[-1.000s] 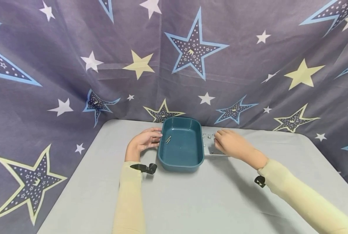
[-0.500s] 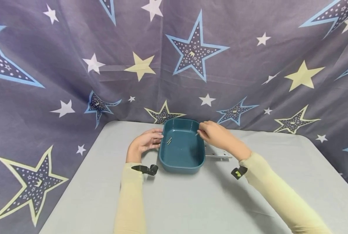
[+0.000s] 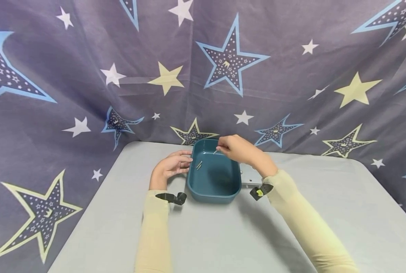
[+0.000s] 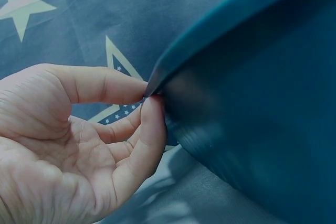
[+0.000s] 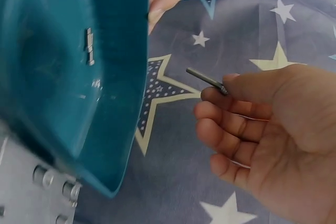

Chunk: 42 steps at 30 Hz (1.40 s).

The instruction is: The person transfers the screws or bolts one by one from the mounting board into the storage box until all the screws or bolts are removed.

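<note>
A deep teal plastic bin (image 3: 214, 189) stands on the table near the back cloth. My left hand (image 3: 172, 165) is at its left side; in the left wrist view the thumb and a finger pinch the lip of the rim. Over the back part of the bin, my right hand (image 3: 237, 148) pinches a slim metal bolt (image 5: 206, 81) between thumb and forefinger, its shaft sticking out toward the bin. Its other fingers are loosely curled. Inside the bin, near the left wall, lie a couple of similar small bolts (image 3: 199, 165).
Just right of the bin sits a silvery metal plate (image 3: 252, 176) with holes and several round fittings (image 5: 72, 190), partly covered by my right forearm. A star-patterned cloth (image 3: 274, 76) hangs behind the pale table (image 3: 203, 235).
My right hand has moved left from the metal plate to above the bin, bringing the bolt with it. More of the plate came into view, then my forearm covered part. The left hand stays put.
</note>
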Each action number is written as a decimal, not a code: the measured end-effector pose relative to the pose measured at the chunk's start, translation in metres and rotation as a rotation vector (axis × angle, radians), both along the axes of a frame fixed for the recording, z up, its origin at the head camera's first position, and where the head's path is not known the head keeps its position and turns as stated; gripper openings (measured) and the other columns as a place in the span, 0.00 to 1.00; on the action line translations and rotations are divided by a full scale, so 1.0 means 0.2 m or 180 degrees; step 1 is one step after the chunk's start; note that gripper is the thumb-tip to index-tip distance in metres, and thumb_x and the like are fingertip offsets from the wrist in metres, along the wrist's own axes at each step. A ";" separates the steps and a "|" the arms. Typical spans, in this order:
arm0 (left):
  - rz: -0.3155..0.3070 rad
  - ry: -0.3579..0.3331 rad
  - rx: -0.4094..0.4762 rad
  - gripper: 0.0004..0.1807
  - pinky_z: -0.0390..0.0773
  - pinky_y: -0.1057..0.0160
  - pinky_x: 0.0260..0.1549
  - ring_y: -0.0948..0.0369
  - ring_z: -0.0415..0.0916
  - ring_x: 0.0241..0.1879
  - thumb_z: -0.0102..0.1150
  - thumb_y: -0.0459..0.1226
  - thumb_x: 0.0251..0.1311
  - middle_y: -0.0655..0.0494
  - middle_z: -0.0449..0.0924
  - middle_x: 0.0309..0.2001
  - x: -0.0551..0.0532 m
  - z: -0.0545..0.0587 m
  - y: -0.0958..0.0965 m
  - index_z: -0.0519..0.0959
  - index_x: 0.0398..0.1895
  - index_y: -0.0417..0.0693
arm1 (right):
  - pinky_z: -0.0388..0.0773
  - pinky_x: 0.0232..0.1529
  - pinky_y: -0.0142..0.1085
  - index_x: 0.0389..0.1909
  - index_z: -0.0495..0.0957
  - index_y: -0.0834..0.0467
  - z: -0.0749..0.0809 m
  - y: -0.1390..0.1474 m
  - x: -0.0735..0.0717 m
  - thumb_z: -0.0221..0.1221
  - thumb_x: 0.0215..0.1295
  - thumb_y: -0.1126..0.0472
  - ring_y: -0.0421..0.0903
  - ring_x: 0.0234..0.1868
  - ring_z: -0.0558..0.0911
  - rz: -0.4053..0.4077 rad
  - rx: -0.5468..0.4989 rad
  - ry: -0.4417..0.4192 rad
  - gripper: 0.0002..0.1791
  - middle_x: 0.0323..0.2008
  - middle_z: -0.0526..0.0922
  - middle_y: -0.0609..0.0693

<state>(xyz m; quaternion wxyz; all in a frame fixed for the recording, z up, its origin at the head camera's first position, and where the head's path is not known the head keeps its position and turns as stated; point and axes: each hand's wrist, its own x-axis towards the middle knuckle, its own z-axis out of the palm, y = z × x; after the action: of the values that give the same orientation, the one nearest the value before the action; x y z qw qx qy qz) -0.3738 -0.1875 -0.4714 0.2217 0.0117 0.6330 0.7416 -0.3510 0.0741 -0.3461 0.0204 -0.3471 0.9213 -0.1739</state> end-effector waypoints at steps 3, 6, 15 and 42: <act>0.0001 0.0007 0.0009 0.27 0.82 0.68 0.36 0.68 0.80 0.34 0.50 0.28 0.72 0.60 0.80 0.36 0.00 -0.01 0.00 0.60 0.72 0.36 | 0.71 0.32 0.34 0.39 0.83 0.61 0.00 -0.03 -0.01 0.57 0.75 0.61 0.41 0.25 0.72 0.0046 -0.0009 -0.0001 0.09 0.26 0.80 0.51; 0.0007 0.0014 -0.0004 0.27 0.81 0.68 0.35 0.68 0.79 0.33 0.50 0.28 0.72 0.60 0.80 0.36 -0.01 -0.01 0.00 0.60 0.72 0.36 | 0.71 0.32 0.34 0.39 0.83 0.62 0.01 -0.05 -0.02 0.57 0.75 0.62 0.41 0.25 0.72 0.0091 -0.0010 0.0038 0.08 0.26 0.80 0.51; 0.0028 -0.0023 0.0006 0.27 0.81 0.69 0.33 0.68 0.80 0.32 0.50 0.28 0.71 0.59 0.80 0.35 -0.02 -0.02 0.01 0.60 0.71 0.36 | 0.74 0.32 0.34 0.43 0.83 0.65 0.02 -0.10 -0.08 0.57 0.75 0.63 0.42 0.26 0.75 0.0025 0.0031 -0.0009 0.09 0.30 0.84 0.54; 0.0049 -0.0095 0.0071 0.23 0.81 0.69 0.32 0.69 0.79 0.29 0.50 0.28 0.71 0.60 0.81 0.32 -0.02 -0.01 0.01 0.63 0.68 0.40 | 0.81 0.34 0.34 0.41 0.86 0.65 -0.21 -0.27 -0.26 0.59 0.68 0.67 0.53 0.36 0.88 -0.0115 0.0748 -0.0794 0.09 0.34 0.89 0.58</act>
<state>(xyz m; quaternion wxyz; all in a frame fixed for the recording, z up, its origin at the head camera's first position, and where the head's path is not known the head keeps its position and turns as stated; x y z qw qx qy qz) -0.3783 -0.1859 -0.4737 0.2253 -0.0018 0.6214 0.7504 -0.4022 0.0194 -0.3886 0.1718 -0.3015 0.9317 -0.1070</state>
